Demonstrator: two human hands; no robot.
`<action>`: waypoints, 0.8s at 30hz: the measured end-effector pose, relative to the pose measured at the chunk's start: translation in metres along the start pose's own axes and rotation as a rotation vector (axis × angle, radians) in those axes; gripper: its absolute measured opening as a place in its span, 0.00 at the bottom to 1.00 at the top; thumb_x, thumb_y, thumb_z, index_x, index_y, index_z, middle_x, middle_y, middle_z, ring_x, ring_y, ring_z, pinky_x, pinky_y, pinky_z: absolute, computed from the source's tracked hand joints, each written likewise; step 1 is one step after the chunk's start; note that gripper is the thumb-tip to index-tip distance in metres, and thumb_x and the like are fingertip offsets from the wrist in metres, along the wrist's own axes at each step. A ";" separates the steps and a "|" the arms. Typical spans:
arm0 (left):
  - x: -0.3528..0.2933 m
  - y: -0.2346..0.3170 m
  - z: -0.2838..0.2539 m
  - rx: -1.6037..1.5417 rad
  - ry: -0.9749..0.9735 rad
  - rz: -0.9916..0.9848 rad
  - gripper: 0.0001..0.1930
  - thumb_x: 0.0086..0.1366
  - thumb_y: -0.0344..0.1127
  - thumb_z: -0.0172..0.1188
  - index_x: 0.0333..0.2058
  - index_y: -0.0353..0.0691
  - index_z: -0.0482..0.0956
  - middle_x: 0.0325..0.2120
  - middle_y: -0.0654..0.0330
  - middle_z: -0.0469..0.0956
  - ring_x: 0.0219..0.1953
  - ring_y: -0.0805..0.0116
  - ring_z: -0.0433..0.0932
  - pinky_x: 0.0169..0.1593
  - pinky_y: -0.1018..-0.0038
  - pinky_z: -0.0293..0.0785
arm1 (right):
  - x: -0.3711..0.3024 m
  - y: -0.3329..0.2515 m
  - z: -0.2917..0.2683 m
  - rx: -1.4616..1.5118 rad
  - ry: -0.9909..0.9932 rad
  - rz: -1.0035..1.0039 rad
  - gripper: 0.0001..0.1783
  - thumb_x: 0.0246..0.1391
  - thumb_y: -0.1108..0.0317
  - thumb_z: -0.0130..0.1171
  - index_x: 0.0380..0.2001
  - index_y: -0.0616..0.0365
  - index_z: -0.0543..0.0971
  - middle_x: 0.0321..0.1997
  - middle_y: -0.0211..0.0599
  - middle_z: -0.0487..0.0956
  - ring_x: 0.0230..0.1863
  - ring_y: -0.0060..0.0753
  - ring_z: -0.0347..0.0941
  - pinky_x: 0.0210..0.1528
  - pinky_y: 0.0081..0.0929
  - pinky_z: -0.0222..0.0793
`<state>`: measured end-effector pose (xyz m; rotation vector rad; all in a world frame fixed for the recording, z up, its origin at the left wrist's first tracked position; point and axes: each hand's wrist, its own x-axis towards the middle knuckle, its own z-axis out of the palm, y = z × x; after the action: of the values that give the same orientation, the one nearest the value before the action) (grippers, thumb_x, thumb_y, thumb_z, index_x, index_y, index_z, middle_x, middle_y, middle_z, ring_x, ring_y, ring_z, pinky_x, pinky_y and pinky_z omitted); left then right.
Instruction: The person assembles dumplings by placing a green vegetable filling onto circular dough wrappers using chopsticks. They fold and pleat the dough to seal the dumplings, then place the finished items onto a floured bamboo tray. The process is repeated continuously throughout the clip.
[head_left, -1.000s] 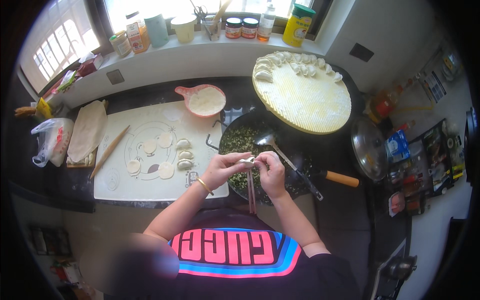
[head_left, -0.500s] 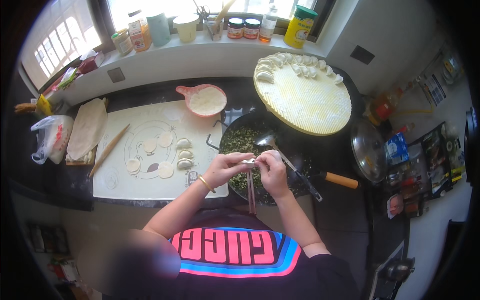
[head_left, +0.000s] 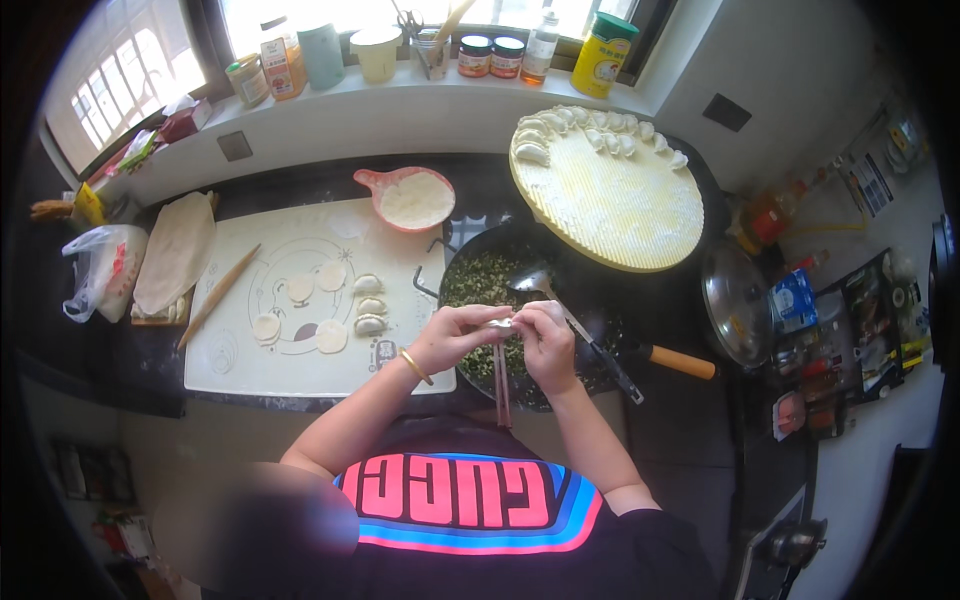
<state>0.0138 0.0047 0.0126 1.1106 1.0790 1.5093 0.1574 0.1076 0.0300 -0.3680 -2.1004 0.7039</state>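
My left hand (head_left: 447, 336) and my right hand (head_left: 547, 341) meet over a dark wok, fingertips pinching the edge of a small white dumpling (head_left: 499, 323). Fingers hide most of it. Below them the wok (head_left: 610, 285) holds chopped green filling (head_left: 482, 283). A slotted metal spatula (head_left: 528, 281) and a pair of chopsticks (head_left: 502, 385) rest in the wok. To the left, a white mat (head_left: 225, 360) carries several round dough wrappers (head_left: 331, 337) and three folded dumplings (head_left: 370, 306).
A rolling pin (head_left: 222, 293) lies on the mat's left side, near a dough-covered board (head_left: 176, 255). Behind stands a pink bowl of flour (head_left: 416, 202). A round yellow tray (head_left: 610, 210) bears several dumplings at the back right. The wok's wooden handle (head_left: 683, 361) sticks out right, near a glass lid (head_left: 736, 305).
Almost nothing differs. Both hands stay over the wok, still pinching the dumpling, with only slight finger movement; the whole view has shifted slightly.
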 end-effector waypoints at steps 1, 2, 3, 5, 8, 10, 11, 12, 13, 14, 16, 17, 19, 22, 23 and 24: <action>0.000 0.000 0.001 -0.017 0.000 -0.014 0.17 0.60 0.25 0.53 0.49 0.31 0.69 0.44 0.56 0.73 0.44 0.70 0.74 0.48 0.75 0.73 | -0.001 0.001 0.000 0.030 0.007 0.001 0.06 0.40 0.80 0.60 0.25 0.63 0.77 0.29 0.38 0.74 0.30 0.35 0.71 0.31 0.26 0.68; 0.000 0.001 0.001 -0.035 0.001 -0.028 0.17 0.60 0.26 0.53 0.49 0.31 0.69 0.44 0.56 0.73 0.43 0.70 0.74 0.47 0.76 0.73 | -0.003 0.002 0.000 0.059 0.014 0.002 0.05 0.40 0.80 0.60 0.25 0.63 0.77 0.29 0.39 0.74 0.30 0.35 0.71 0.31 0.27 0.68; 0.000 -0.001 0.000 -0.048 0.009 -0.026 0.18 0.60 0.27 0.54 0.49 0.31 0.69 0.43 0.56 0.74 0.43 0.72 0.74 0.47 0.77 0.72 | -0.003 0.003 0.000 0.091 0.019 0.001 0.04 0.40 0.80 0.60 0.24 0.63 0.76 0.28 0.39 0.74 0.30 0.36 0.71 0.31 0.27 0.68; -0.001 -0.005 -0.001 -0.073 0.026 -0.023 0.18 0.60 0.29 0.55 0.49 0.32 0.70 0.42 0.57 0.75 0.41 0.75 0.74 0.46 0.79 0.72 | -0.001 -0.001 -0.003 0.123 -0.022 -0.022 0.04 0.41 0.81 0.59 0.24 0.63 0.76 0.29 0.38 0.74 0.30 0.34 0.70 0.31 0.25 0.67; 0.000 0.000 0.002 -0.051 0.001 -0.048 0.19 0.59 0.29 0.56 0.49 0.32 0.70 0.41 0.58 0.75 0.41 0.76 0.74 0.46 0.80 0.71 | 0.000 -0.002 -0.003 0.106 -0.029 0.005 0.04 0.42 0.81 0.58 0.25 0.63 0.76 0.29 0.38 0.74 0.30 0.33 0.70 0.31 0.25 0.67; 0.000 0.002 0.005 -0.013 0.008 -0.039 0.19 0.59 0.29 0.57 0.50 0.32 0.69 0.42 0.58 0.75 0.42 0.77 0.73 0.46 0.80 0.71 | -0.001 -0.001 0.000 0.068 -0.020 0.018 0.04 0.43 0.80 0.58 0.26 0.63 0.76 0.29 0.39 0.74 0.30 0.33 0.70 0.31 0.25 0.67; 0.000 0.002 0.007 0.006 0.012 -0.034 0.20 0.59 0.29 0.57 0.50 0.33 0.69 0.42 0.58 0.75 0.42 0.77 0.73 0.46 0.80 0.70 | -0.002 0.000 0.001 0.044 -0.016 0.013 0.04 0.43 0.80 0.58 0.26 0.63 0.76 0.29 0.39 0.75 0.31 0.33 0.70 0.32 0.25 0.67; -0.001 0.003 0.008 0.002 0.019 -0.035 0.20 0.58 0.29 0.57 0.50 0.32 0.69 0.42 0.58 0.75 0.42 0.77 0.73 0.46 0.80 0.70 | -0.003 0.001 0.002 0.020 -0.014 0.008 0.03 0.43 0.79 0.58 0.26 0.64 0.76 0.28 0.39 0.75 0.31 0.33 0.70 0.32 0.25 0.67; -0.001 0.004 0.009 -0.002 0.025 -0.035 0.20 0.58 0.29 0.58 0.50 0.32 0.69 0.42 0.58 0.75 0.42 0.77 0.72 0.46 0.80 0.70 | -0.003 0.001 0.001 0.043 -0.014 0.013 0.03 0.44 0.79 0.58 0.26 0.64 0.77 0.29 0.39 0.75 0.31 0.33 0.70 0.33 0.25 0.67; -0.001 0.004 0.010 -0.006 0.031 -0.035 0.21 0.58 0.29 0.58 0.50 0.32 0.69 0.42 0.58 0.75 0.42 0.78 0.72 0.46 0.80 0.70 | -0.004 0.001 0.000 0.066 -0.014 0.017 0.02 0.45 0.78 0.58 0.26 0.64 0.77 0.29 0.39 0.75 0.31 0.32 0.71 0.33 0.24 0.67; -0.001 0.003 0.008 0.005 0.037 -0.040 0.21 0.58 0.28 0.57 0.51 0.31 0.68 0.43 0.57 0.75 0.42 0.76 0.73 0.46 0.80 0.70 | -0.002 -0.001 -0.003 0.132 0.004 0.079 0.02 0.46 0.77 0.57 0.27 0.64 0.77 0.29 0.39 0.75 0.32 0.32 0.71 0.34 0.23 0.67; -0.001 0.003 0.007 0.011 0.040 -0.042 0.21 0.58 0.28 0.57 0.51 0.31 0.67 0.43 0.57 0.74 0.42 0.76 0.73 0.46 0.79 0.70 | 0.001 -0.004 -0.007 0.173 0.021 0.137 0.03 0.47 0.76 0.57 0.27 0.64 0.77 0.29 0.38 0.75 0.32 0.32 0.71 0.34 0.23 0.67; 0.000 0.000 0.004 -0.102 0.038 -0.037 0.22 0.58 0.28 0.56 0.52 0.31 0.66 0.44 0.56 0.74 0.42 0.74 0.74 0.46 0.78 0.71 | 0.000 0.002 -0.012 0.221 0.040 0.235 0.04 0.48 0.74 0.58 0.29 0.64 0.78 0.29 0.36 0.75 0.32 0.28 0.72 0.35 0.20 0.67; -0.001 -0.001 0.002 -0.177 0.044 -0.042 0.23 0.59 0.28 0.55 0.53 0.31 0.65 0.45 0.55 0.73 0.42 0.71 0.74 0.46 0.77 0.72 | -0.009 0.006 -0.012 0.365 0.005 0.344 0.04 0.48 0.75 0.58 0.29 0.63 0.78 0.28 0.36 0.75 0.32 0.26 0.72 0.34 0.19 0.67; -0.001 -0.001 0.002 -0.186 0.047 -0.046 0.23 0.59 0.28 0.55 0.53 0.32 0.64 0.45 0.55 0.73 0.42 0.71 0.75 0.46 0.77 0.73 | -0.010 0.005 -0.010 0.367 0.003 0.342 0.04 0.47 0.76 0.58 0.29 0.64 0.77 0.27 0.35 0.74 0.31 0.24 0.71 0.32 0.19 0.66; -0.001 0.000 0.003 -0.193 0.044 -0.051 0.23 0.59 0.28 0.55 0.53 0.31 0.64 0.45 0.54 0.73 0.43 0.70 0.74 0.47 0.76 0.73 | -0.012 0.004 -0.008 0.344 0.000 0.345 0.03 0.47 0.76 0.57 0.28 0.63 0.77 0.27 0.34 0.74 0.31 0.24 0.72 0.32 0.19 0.66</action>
<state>0.0165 0.0042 0.0127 0.9139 0.9613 1.5672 0.1714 0.1080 0.0233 -0.5411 -1.8863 1.2459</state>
